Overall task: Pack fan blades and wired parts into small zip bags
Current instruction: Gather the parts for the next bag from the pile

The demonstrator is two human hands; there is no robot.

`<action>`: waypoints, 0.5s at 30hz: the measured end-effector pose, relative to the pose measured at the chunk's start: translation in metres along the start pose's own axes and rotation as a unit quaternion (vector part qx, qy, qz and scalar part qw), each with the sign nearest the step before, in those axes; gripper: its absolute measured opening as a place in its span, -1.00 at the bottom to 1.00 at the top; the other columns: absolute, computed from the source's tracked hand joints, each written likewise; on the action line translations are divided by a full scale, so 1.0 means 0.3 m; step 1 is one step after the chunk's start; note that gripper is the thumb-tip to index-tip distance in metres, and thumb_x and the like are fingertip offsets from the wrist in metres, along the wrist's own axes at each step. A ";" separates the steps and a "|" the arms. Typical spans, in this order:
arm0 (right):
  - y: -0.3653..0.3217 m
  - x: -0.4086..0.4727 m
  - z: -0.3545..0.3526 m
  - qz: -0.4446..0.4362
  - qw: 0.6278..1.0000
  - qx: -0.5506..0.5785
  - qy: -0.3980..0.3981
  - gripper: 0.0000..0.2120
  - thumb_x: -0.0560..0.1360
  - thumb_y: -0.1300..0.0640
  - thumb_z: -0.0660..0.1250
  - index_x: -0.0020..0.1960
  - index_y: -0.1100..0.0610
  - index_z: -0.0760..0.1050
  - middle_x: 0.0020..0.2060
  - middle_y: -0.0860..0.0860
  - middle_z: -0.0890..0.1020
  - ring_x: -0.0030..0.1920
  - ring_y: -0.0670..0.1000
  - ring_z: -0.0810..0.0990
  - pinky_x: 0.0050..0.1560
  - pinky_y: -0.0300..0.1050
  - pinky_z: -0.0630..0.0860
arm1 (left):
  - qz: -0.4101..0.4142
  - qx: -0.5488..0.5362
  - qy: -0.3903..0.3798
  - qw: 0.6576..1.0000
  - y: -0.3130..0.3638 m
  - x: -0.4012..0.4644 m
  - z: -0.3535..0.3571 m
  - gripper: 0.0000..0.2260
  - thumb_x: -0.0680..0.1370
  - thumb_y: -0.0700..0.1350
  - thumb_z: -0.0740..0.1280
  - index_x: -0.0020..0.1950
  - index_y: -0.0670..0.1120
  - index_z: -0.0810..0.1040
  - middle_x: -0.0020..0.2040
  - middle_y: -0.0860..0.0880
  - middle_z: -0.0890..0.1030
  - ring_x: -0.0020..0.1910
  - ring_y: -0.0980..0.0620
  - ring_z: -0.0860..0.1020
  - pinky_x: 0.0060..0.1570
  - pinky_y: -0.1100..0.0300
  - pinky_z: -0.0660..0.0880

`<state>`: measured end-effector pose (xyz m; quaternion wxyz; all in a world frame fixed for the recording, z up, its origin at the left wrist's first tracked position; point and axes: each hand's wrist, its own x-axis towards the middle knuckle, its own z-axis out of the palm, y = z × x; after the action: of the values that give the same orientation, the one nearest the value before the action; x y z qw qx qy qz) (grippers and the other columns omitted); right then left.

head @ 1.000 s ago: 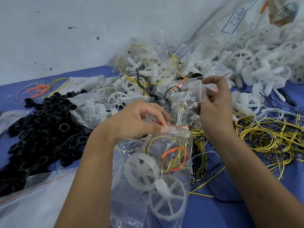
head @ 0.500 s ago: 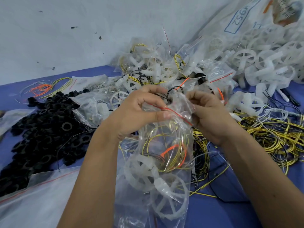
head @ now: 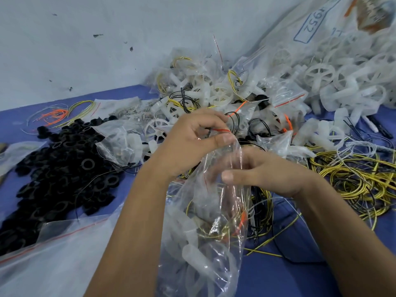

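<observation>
The blue table runs under everything, and the widest spread on it is the white fan blades, heaped from 12 to 2 o'clock against the wall and partly under a big printed sack. At 9 o'clock lies a heap of black rings, with a large flat bag overlapping its near edge at 8 o'clock. At 3 o'clock sprawl coils of yellow wire. A small loose bunch of orange and yellow wires sits at 10 o'clock, well apart from the rest.

Your zip bag hangs in the middle, from centre down to 6 o'clock, upright and crumpled, with white blades and yellow and orange wire showing through the film.

Your left forearm comes up from 7 o'clock. Your left hand sits just above centre, knuckles up and fingers curled, thumb and fingertips pinching the bag's mouth at its red strip. So that hand is gripping the bag.

Your right forearm comes in from 4 o'clock. Your right hand lies just right of centre, lower than the left, palm turned leftward. Its thumb presses on the outside of the film, pointing toward 9 o'clock, and its fingers look blurred through the plastic, seemingly inside the bag's mouth. It holds the film between thumb and fingers, though what the fingertips touch inside you cannot tell.

The two hands are close, the left just above the right, not touching.
</observation>
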<state>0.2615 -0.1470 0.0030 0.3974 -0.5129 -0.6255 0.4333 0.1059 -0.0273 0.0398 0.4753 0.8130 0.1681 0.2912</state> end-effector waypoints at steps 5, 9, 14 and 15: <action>0.013 0.043 0.024 -0.076 0.982 -0.043 0.168 -0.76 0.46 -0.13 0.50 -0.18 0.03 0.63 -0.40 0.25 0.47 -0.39 0.08 0.37 -0.36 0.09 0.33 | 0.012 -0.005 0.034 0.999 -0.017 0.007 -0.004 -0.90 0.56 -0.24 0.46 -0.11 -0.07 0.69 0.06 -0.06 0.69 0.13 0.06 0.63 0.15 0.17 0.56; 0.011 0.034 0.022 -0.059 0.996 -0.057 0.039 -0.92 0.51 0.14 0.52 -0.03 0.07 0.63 -0.19 0.06 0.71 -0.18 -0.01 0.67 -0.09 -0.15 0.59 | 0.006 0.005 0.041 0.999 -0.033 0.004 -0.010 -0.93 0.55 -0.22 0.47 -0.11 -0.08 0.71 0.05 -0.03 0.69 0.12 0.06 0.62 0.12 0.19 0.58; 0.011 0.031 0.023 -0.023 0.997 -0.067 -0.005 -0.92 0.60 0.21 0.39 -0.06 0.18 0.63 -0.26 0.02 0.71 -0.28 -0.08 0.64 -0.21 -0.26 0.53 | 0.011 0.006 0.033 0.999 -0.027 0.008 0.006 -0.93 0.54 -0.25 0.48 -0.12 -0.10 0.68 0.06 -0.08 0.68 0.09 0.10 0.61 0.08 0.20 0.55; 0.014 0.034 0.026 -0.016 0.997 -0.073 0.001 -0.87 0.62 0.18 0.38 -0.06 0.22 0.63 -0.30 0.06 0.68 -0.33 -0.03 0.61 -0.27 -0.21 0.51 | 0.011 0.006 0.027 1.000 -0.024 0.008 0.008 -0.92 0.54 -0.25 0.47 -0.13 -0.10 0.68 0.07 -0.10 0.67 0.08 0.09 0.61 0.06 0.24 0.54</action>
<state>0.2539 -0.1376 -0.0028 0.3662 -0.5312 -0.6633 0.3792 0.1092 -0.0242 0.0332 0.4621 0.8097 0.1735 0.3175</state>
